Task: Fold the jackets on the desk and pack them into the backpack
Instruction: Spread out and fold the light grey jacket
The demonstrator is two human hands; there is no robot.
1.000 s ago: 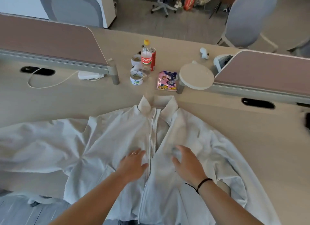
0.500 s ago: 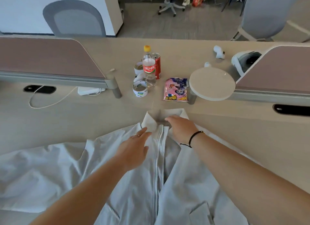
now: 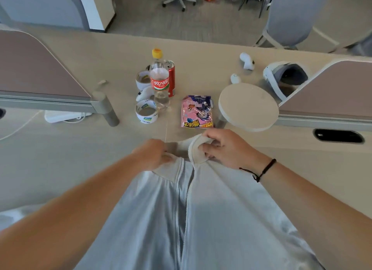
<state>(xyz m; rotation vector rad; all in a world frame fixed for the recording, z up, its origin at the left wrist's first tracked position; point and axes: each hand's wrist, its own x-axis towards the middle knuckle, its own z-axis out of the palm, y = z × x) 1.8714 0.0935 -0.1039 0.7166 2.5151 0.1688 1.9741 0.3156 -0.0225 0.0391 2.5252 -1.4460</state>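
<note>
- An office room with grey carpet and grey swivel chairs (image 3: 289, 16) lies beyond the far edge of the long, pale wood-grain desk (image 3: 60, 153).
- At the left, a mauve divider panel with a grey frame (image 3: 34, 68) ends in a round grey post; a white power strip with a white cable (image 3: 64, 116) lies just under its near edge, and bare desk stretches in front of it toward the viewer.
- Right of the post stands a cluster: two white rolls of tape (image 3: 146, 111), a clear plastic cola bottle with a red label and yellow cap (image 3: 159, 78), and a red drinks can (image 3: 171, 78) touching the bottle from behind.
- The left hand (image 3: 152, 156) has its fingers curled, gripping the left side of the collar of the pale grey zip-front jacket (image 3: 201, 219).
- The jacket lies spread on the desk in the middle, its collar toward the far side and its body running off the bottom edge of view; the zip is open near the top.
- A pink snack packet (image 3: 197, 111) lies just beyond the collar, apart from it.
- The right hand (image 3: 229, 149), with a black cord bracelet at the wrist, pinches the right collar flap, its fingers folded over the cloth and lifting it.
- A round pale disc on a short post (image 3: 248, 106) stands beside the packet, a white headset (image 3: 283, 78) behind it.
- At the right, a second mauve divider panel (image 3: 338, 88) borders a strip of bare desk with a black cable slot.
</note>
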